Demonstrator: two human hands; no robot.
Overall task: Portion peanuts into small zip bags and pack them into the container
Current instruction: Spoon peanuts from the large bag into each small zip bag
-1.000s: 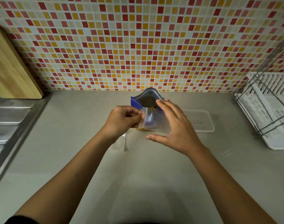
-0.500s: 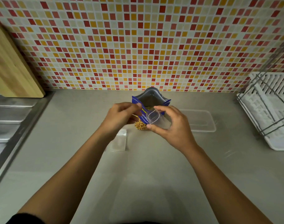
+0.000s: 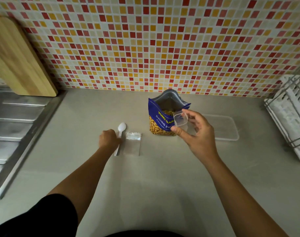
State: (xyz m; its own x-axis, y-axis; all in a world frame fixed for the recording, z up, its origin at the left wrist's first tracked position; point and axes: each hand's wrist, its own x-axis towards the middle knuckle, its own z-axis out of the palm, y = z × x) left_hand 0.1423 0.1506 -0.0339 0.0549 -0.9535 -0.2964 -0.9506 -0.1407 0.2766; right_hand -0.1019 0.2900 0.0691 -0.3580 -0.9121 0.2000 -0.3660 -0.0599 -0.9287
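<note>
By the pouch (image 3: pixel 160 123), zip bag (image 3: pixel 181 120) in right hand (image 3: pixel 199 136) grip

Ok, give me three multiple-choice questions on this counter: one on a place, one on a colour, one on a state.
1. The white plastic spoon lies: A) left of the flat clear zip bags; B) in a mug; C) on a plate.
2. The standing peanut pouch's upper part is: A) green; B) blue; C) black.
3. The small clear zip bag in the right hand is: A) empty; B) full of peanuts; C) knotted.
Answers: 1 A, its handle runs along the bags' left edge; 2 B, blue with yellow lettering; 3 A, only clear plastic shows.
</note>
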